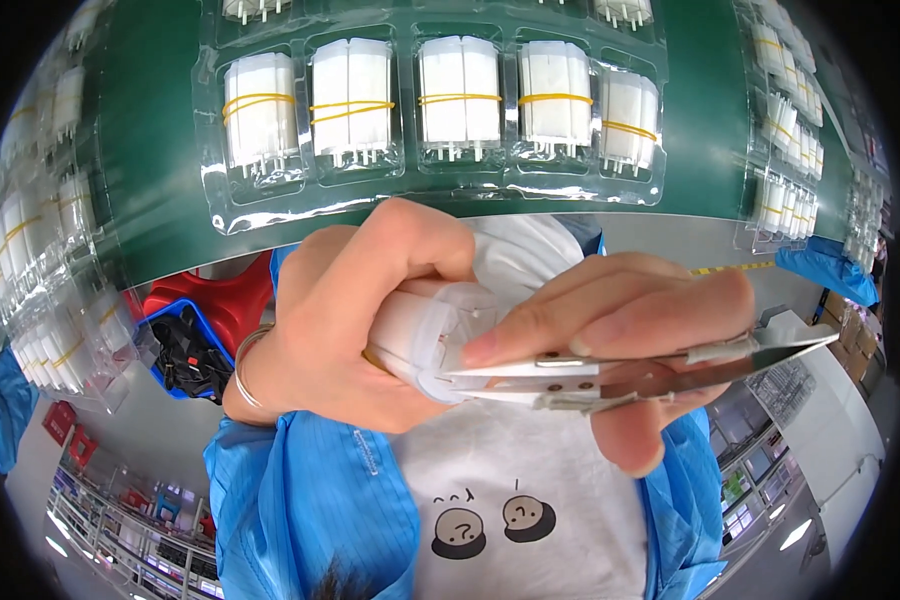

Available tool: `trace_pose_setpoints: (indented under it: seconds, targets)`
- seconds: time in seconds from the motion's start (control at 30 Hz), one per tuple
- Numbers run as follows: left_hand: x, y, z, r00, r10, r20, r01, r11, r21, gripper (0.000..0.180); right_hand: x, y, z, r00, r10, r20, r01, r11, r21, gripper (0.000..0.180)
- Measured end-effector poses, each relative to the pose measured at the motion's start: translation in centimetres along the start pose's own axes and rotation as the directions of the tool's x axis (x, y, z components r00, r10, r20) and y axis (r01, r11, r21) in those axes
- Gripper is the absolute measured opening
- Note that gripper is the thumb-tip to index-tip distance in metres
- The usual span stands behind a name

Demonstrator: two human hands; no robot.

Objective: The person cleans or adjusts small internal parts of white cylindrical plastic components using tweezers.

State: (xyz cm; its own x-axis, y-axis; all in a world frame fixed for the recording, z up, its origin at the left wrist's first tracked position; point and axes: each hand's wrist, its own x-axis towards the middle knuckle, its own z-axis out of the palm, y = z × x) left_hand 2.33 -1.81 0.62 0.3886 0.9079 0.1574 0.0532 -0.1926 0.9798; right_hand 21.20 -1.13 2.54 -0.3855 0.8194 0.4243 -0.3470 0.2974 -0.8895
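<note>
Gripping white cylinder [398,325], left hand [325,300] has fingers curled round it; right hand [635,310] grasps tweezers [570,387], tips at cylinder's open end. Work seems midway; five banded bundles [460,95] in clear tray [270,215] beyond fingers.

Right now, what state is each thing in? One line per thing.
Left hand: closed around a white bundle.
White bundle: tilted, one end toward the right hand.
Right hand: gripping tweezers.
Tweezers: arms apart, tips at the held bundle's end; contact unclear.
Tray: nearest row filled with five bundles.
Five bundles: banded, prongs toward the person.
Blue bin: open, black items inside.
Jacket: worn open over a white shirt.
</note>
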Motion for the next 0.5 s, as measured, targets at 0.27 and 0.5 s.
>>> trace_pose_setpoints:
  seconds: [0.27, 0.5]
  targets:
    - [0.8, -0.3, 0.0, 0.986, 0.166, 0.034, -0.169, 0.98, 0.11, 0.031, 1.9, -2.2, -2.0, 0.882, 0.277, 0.382, -0.21, 0.955, -0.209, 0.042]
    - [1.1, 0.0, 0.4, 0.982, 0.187, 0.013, -0.187, 0.977, 0.099, 0.029, 0.9, -1.4, -1.0, 0.94, 0.22, 0.261, -0.208, 0.975, -0.073, 0.039]
